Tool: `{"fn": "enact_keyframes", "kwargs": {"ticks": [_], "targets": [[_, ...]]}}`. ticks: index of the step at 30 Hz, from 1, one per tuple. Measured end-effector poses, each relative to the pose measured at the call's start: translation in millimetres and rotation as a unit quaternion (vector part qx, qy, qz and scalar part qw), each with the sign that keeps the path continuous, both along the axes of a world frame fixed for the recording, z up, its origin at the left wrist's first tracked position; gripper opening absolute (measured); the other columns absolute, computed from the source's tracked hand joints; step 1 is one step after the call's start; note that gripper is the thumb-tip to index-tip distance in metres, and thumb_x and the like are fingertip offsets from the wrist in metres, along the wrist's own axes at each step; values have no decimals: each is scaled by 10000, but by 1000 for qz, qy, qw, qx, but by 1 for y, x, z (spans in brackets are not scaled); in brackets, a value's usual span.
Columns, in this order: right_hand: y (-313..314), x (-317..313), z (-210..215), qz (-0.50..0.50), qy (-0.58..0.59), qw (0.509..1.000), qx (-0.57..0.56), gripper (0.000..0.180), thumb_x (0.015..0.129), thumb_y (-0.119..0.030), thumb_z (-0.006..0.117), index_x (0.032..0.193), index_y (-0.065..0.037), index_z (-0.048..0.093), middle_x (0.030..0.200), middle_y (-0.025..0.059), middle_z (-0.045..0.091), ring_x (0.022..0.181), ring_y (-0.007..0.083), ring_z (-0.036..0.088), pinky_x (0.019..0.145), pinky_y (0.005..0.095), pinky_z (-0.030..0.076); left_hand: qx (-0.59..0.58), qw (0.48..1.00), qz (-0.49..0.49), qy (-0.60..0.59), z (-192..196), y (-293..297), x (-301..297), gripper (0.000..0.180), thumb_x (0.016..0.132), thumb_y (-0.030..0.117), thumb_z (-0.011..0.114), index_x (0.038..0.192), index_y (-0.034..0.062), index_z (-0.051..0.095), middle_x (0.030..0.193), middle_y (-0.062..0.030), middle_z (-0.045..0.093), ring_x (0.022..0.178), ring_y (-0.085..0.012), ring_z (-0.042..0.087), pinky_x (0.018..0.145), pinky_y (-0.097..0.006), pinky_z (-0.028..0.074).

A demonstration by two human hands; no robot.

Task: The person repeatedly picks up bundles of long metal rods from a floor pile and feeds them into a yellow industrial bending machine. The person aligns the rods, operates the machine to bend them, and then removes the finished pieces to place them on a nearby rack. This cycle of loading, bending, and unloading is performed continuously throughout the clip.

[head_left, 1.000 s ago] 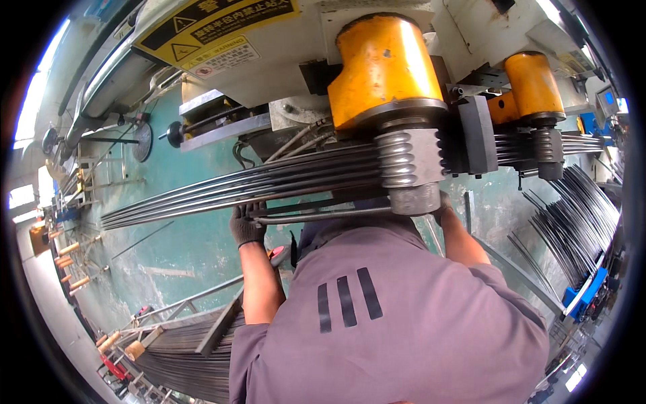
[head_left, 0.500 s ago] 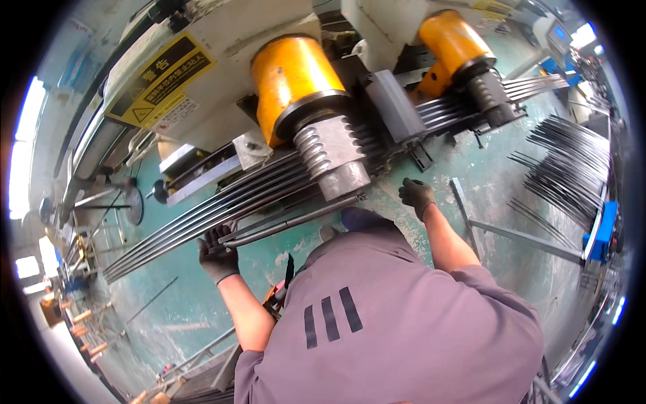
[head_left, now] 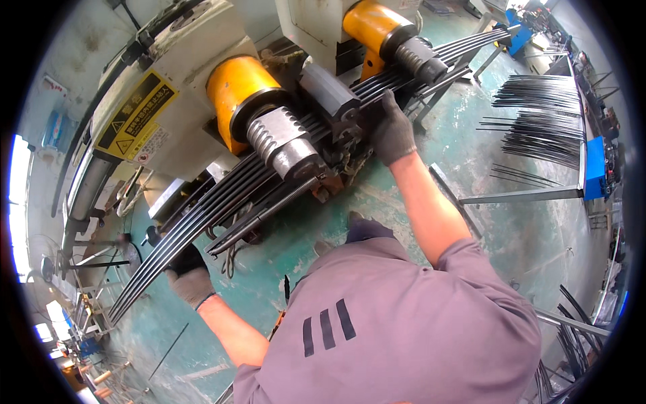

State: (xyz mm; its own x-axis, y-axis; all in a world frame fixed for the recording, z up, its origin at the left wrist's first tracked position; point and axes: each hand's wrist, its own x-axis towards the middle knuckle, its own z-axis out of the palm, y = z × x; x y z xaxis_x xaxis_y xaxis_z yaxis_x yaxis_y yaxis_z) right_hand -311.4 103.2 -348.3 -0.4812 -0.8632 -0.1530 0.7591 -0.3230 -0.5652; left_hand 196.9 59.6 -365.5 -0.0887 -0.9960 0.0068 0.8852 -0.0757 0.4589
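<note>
Several dark metal rods (head_left: 202, 221) run side by side beneath the two yellow press heads, from lower left to upper right. My left hand (head_left: 188, 279), in a grey and black work glove, is closed at the near edge of the rods left of the nearer head; the rods partly hide its fingers. Beside the dark grey angular block (head_left: 330, 91) is my gloved right hand (head_left: 391, 135), palm toward the rods. Its visible fingers look stretched out, the rest being hidden. A ribbed metal cylinder (head_left: 282, 141) projects below the nearer yellow head (head_left: 242, 94).
A spring-wound rod (head_left: 269, 214) hangs below the nearer cylinder. The second yellow head (head_left: 377, 27) stands farther right. At the right, bundles of thin dark rods (head_left: 542, 124) lie on a metal rack (head_left: 518, 196). A warning label (head_left: 138, 114) marks the machine's pale housing at left.
My right hand has risen from the open space above the floor to the rods by the angular block. My left hand has moved left and down along the rods. The whole view has shifted.
</note>
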Motion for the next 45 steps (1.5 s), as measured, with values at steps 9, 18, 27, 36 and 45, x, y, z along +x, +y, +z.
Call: {"fn": "enact_keyframes", "kwargs": {"ticks": [9, 18, 27, 36, 45], "targets": [[-75, -12, 7, -87, -183, 979, 9, 153, 974, -209, 605, 980, -56, 599, 859, 97, 656, 760, 274, 654, 703, 451, 565, -31, 975, 187, -115, 90, 3, -1, 605, 1041, 390, 364, 1407, -90, 411, 1484, -234, 428, 1367, -351, 424, 1164, -465, 331], [-67, -3, 25, -86, -188, 978, 40, 165, 951, -185, 625, 946, -22, 603, 779, 81, 630, 637, 252, 626, 599, 389, 537, -93, 854, 264, -437, 249, -24, -42, 544, 1057, 320, 415, 1402, -99, 405, 1360, -238, 527, 1253, -340, 531, 1092, -430, 406], [-73, -7, 9, -91, -150, 984, 42, 194, 961, -170, 598, 1086, -24, 575, 751, 58, 553, 652, 229, 587, 634, 388, 534, -107, 734, 305, -597, 317, -18, -188, 360, 996, 240, 522, 1260, 16, 621, 1154, -155, 642, 1054, -197, 618, 770, -317, 543], [-68, -9, 13, -77, -137, 987, 41, 280, 969, -192, 587, 1201, -37, 557, 793, 66, 541, 692, 251, 601, 682, 422, 546, -363, 500, 231, -751, 342, -47, -243, 349, 961, 307, 593, 1148, 30, 697, 1038, -103, 705, 1008, -215, 656, 1018, -350, 421], [-67, -2, 21, -61, -157, 984, 49, 218, 956, -204, 605, 1080, -27, 581, 777, 86, 583, 678, 263, 620, 657, 424, 541, -365, 357, 294, -808, 341, -63, -235, 375, 946, 375, 615, 1169, 87, 706, 1075, -117, 717, 1030, -222, 678, 1040, -375, 411]]}}
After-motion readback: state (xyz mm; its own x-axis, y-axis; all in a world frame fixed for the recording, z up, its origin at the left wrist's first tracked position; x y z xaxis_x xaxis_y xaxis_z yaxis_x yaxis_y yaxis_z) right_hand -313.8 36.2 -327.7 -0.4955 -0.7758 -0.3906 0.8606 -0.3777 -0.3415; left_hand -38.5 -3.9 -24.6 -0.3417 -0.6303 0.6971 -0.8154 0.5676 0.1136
